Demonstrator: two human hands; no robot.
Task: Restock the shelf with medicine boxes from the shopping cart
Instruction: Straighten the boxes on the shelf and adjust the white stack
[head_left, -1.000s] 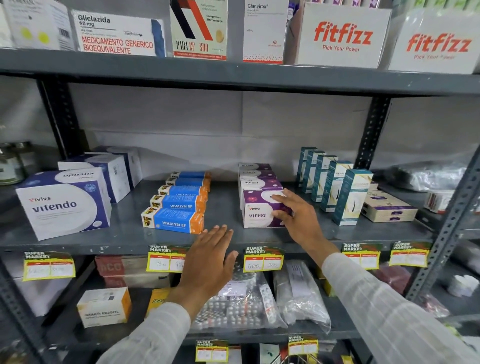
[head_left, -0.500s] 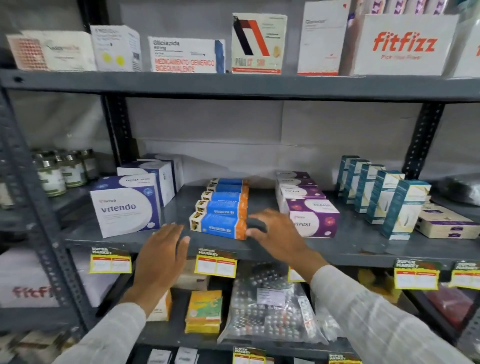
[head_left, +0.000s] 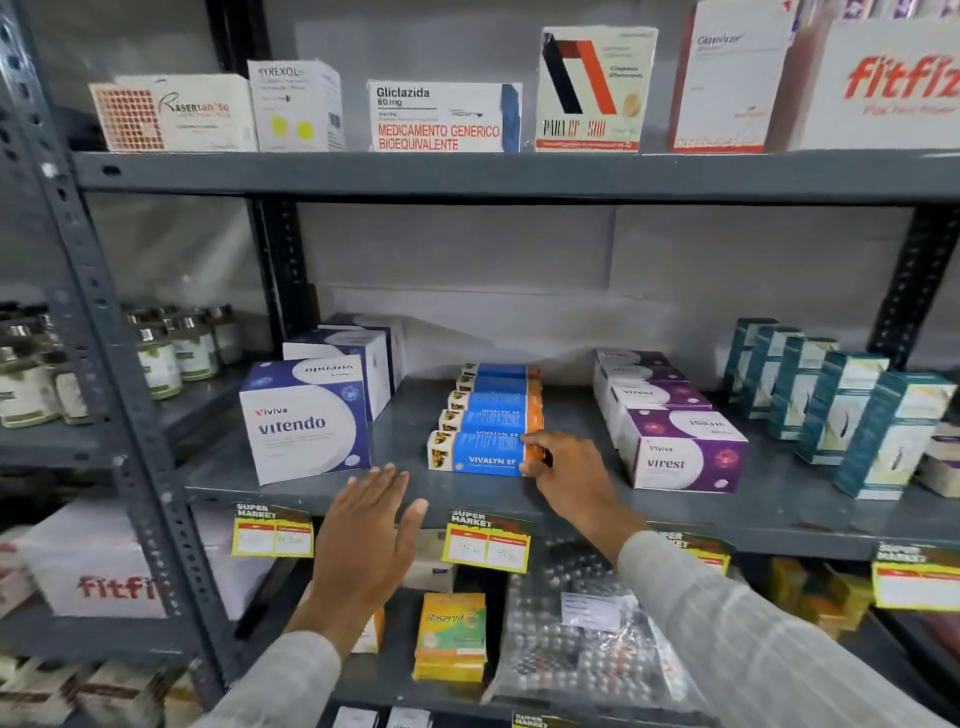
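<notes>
On the grey middle shelf (head_left: 769, 512) lies a row of blue and orange Vivalyn EF boxes (head_left: 480, 452), running front to back. My right hand (head_left: 571, 475) touches the orange right end of the front box with thumb and fingertips. My left hand (head_left: 363, 540) hovers flat and open at the shelf's front edge, holding nothing. A white and blue Vitendo box (head_left: 304, 421) stands to the left of the row. Purple and white Virest boxes (head_left: 680, 449) stand to the right. The shopping cart is out of view.
Teal and white upright boxes (head_left: 836, 405) line the shelf's right end. The top shelf carries a Gliclazida box (head_left: 441, 117) and Fitfizz cartons (head_left: 893, 83). Jars (head_left: 156, 358) stand in the left bay. Below lie blister packs in bags (head_left: 582, 629) and an orange Reservit box (head_left: 451, 636). Yellow price tags (head_left: 485, 545) hang on the edge.
My right hand left the Virest box and shifted left to the end of the front Vivalyn EF box. The view swung left, and my left hand stayed open near the shelf edge.
</notes>
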